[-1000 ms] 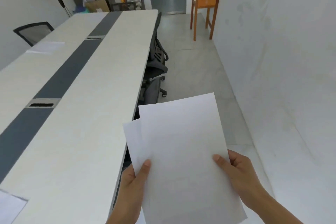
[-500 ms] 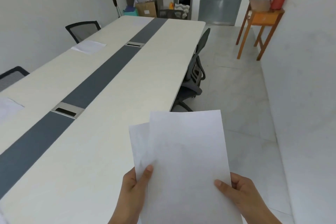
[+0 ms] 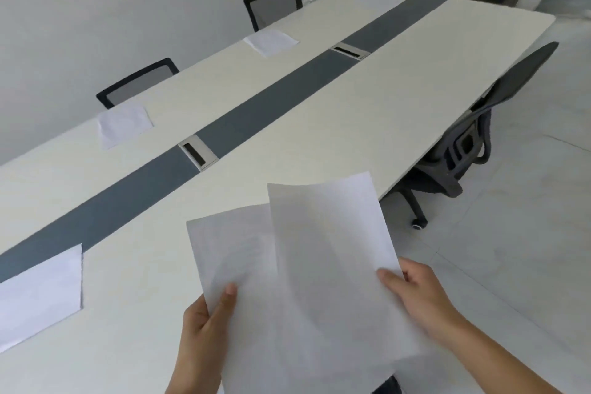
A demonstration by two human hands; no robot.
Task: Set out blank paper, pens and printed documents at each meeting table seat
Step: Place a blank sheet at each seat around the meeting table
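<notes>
Left hand (image 3: 204, 323), right hand (image 3: 415, 294) pinching two fanned sheets (image 3: 313, 265)

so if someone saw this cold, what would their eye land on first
The two white sheets fanned apart in the foreground, pinched at the bottom by the left hand and right hand, over the near edge of the long pale table. Then the dark strip down its middle, and paper already laid: a far sheet and a middle sheet along the opposite side, and a near-left sheet.
</notes>
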